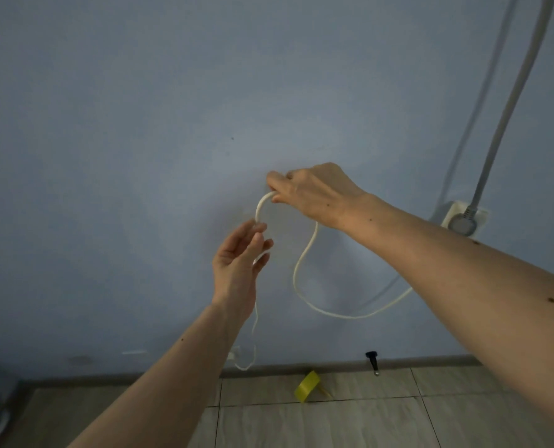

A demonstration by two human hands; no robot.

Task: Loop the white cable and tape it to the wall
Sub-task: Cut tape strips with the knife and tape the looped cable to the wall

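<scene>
Head view, facing a pale blue wall (140,124) with tiled floor (334,421) at the bottom.

Right hand (314,192): raised against the wall, back of hand toward the camera, fingers curled and pinching the white cable (296,279) at the top of its bend. The cable comes out of the fingertips on the left side as a short arc and out from under the hand on the right side.

Left hand (237,263): below and left of the right hand, palm turned inward, fingers relaxed and slightly spread. The short arc of cable runs down from the right hand to the left fingertips; the cable passes behind the fingers. Whether the fingers touch it or only lie in front of it cannot be told. No closed grip visible.

Cable path: from the left hand a thin run hangs down along the wrist to a small tangle low on the wall, near the skirting. From the right hand the other run drops, curves out into a wide open loop and goes right, behind the right forearm.

Surroundings: a roll of yellow tape (308,386) lies on the floor by the skirting, well below both hands. A small black object (373,362) leans at the skirting to its right. Wall socket (463,218) at right with a grey plug and grey cord rising upward.
</scene>
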